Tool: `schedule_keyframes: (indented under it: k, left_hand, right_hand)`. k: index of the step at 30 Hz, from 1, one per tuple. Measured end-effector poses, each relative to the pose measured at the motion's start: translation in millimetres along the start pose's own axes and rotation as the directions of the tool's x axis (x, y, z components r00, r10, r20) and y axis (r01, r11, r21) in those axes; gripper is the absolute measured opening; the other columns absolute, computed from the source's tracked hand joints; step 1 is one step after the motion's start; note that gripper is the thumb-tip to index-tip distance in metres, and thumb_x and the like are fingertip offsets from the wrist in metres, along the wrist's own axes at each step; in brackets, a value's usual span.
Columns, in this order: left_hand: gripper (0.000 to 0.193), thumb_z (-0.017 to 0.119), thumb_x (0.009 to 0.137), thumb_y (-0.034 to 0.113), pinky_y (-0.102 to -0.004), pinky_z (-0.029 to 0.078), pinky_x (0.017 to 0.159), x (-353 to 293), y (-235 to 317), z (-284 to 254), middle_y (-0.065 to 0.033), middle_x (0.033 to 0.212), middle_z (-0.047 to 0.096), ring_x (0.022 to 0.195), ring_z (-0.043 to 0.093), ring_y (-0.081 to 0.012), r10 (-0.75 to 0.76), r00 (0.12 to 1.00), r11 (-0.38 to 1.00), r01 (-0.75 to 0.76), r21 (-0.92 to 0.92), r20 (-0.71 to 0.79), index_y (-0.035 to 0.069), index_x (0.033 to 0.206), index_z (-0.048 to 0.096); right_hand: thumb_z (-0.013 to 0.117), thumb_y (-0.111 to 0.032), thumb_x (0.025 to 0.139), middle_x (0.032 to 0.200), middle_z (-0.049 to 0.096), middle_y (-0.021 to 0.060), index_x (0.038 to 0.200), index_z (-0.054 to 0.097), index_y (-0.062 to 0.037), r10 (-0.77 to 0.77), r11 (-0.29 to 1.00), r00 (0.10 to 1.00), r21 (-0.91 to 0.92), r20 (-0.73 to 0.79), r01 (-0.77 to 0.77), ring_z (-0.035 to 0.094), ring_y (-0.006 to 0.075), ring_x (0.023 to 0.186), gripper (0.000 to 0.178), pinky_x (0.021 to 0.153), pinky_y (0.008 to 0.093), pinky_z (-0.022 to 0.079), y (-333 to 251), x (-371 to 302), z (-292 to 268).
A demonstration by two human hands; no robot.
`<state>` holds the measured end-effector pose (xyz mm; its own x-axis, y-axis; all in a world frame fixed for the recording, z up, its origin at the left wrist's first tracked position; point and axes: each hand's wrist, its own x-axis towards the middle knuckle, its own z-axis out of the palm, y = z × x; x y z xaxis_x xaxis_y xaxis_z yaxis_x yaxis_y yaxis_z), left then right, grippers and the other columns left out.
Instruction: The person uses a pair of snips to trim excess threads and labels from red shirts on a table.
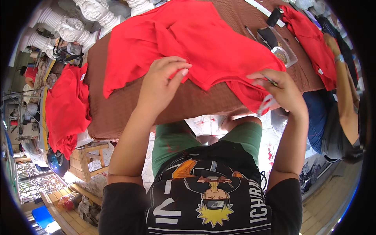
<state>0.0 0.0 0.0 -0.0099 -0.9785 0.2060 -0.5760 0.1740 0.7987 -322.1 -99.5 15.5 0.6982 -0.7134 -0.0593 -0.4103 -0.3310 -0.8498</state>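
A red garment lies spread over the brown cloth-covered table in front of me. Its curved, neckline-like edge faces me. My left hand is above the garment's near edge, fingers curled in to the thumb as in a pinch; anything between the tips is too small to make out. At the garment's right end, my right hand is closed around small scissors, whose pale metal loop shows below the fingers. The rest of the scissors is mostly hidden by the hand.
Another red garment heap hangs at the left. A clear plastic tray holds small items, with a black cylinder beyond. At right, a co-worker's arm reaches to a red garment. White ornate columns stand far left.
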Motion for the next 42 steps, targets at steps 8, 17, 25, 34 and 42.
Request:
schedule_keyframes:
  k: [8, 17, 25, 34, 42]
  left_hand:
    - [0.010, 0.072, 0.080, 0.020, -0.0525, 0.030, 0.103, 2, -22, 43, -0.0041, 0.130, 0.054, 0.130, 0.037, -0.0327, 0.222, 0.973, 0.744, -0.126, 0.656, -0.064, 0.011, 0.085, 0.071]
    - [0.017, 0.069, 0.087, 0.019, -0.0269, 0.048, 0.074, -40, -12, -3, -0.0058, 0.092, 0.067, 0.080, 0.062, -0.0127, -0.148, 0.953, 0.976, 0.184, -0.117, 0.265, 0.003, 0.091, 0.069]
    - [0.021, 0.074, 0.083, 0.018, -0.0263, 0.048, 0.076, -5, -30, 46, -0.0063, 0.097, 0.065, 0.085, 0.061, -0.0124, -0.231, 0.953, 0.972, 0.235, -0.002, -0.195, 0.000, 0.094, 0.067]
    - [0.019, 0.070, 0.085, 0.019, -0.0276, 0.049, 0.073, -50, 6, -28, -0.0050, 0.084, 0.067, 0.080, 0.063, -0.0129, -0.264, 0.687, 0.964, 0.215, 0.157, 0.677, 0.000, 0.090, 0.069]
    - [0.029, 0.071, 0.086, 0.026, -0.0309, 0.049, 0.067, -11, 4, 21, -0.0094, 0.078, 0.067, 0.070, 0.063, -0.0171, -0.241, 0.961, 0.934, 0.269, 0.236, -0.138, -0.001, 0.096, 0.067]
  right_hand:
    - [0.061, -0.002, 0.086, 0.098, 0.067, 0.0135, 0.105, 0.069, -0.0046, -0.225, 0.953, 0.957, -0.247, -0.182, 0.177, 0.064, 0.0319, 0.090, 0.021, 0.080, 0.0376, 0.050, 21, 39, 62]
    - [0.065, -0.006, 0.085, 0.092, 0.066, 0.0127, 0.102, 0.069, -0.0044, -0.127, 0.989, 0.965, -0.103, -0.230, 0.106, 0.064, 0.0313, 0.086, 0.018, 0.076, 0.0359, 0.050, 11, 25, 63]
    - [0.069, -0.008, 0.080, 0.090, 0.065, 0.0103, 0.098, 0.069, -0.0060, -0.212, 0.970, 0.938, -0.173, -0.275, 0.169, 0.064, 0.0317, 0.082, 0.018, 0.071, 0.0394, 0.051, 0, 54, 113]
    - [0.068, -0.009, 0.082, 0.093, 0.066, 0.0108, 0.100, 0.068, -0.0065, -0.123, 0.985, 0.958, -0.152, -0.258, 0.085, 0.065, 0.0316, 0.086, 0.019, 0.075, 0.0387, 0.050, 15, 43, 105]
    - [0.066, -0.003, 0.077, 0.095, 0.067, 0.0112, 0.101, 0.068, -0.0061, -0.169, 0.979, 0.956, -0.157, -0.241, 0.134, 0.065, 0.0314, 0.087, 0.024, 0.076, 0.0385, 0.051, 3, 42, 104]
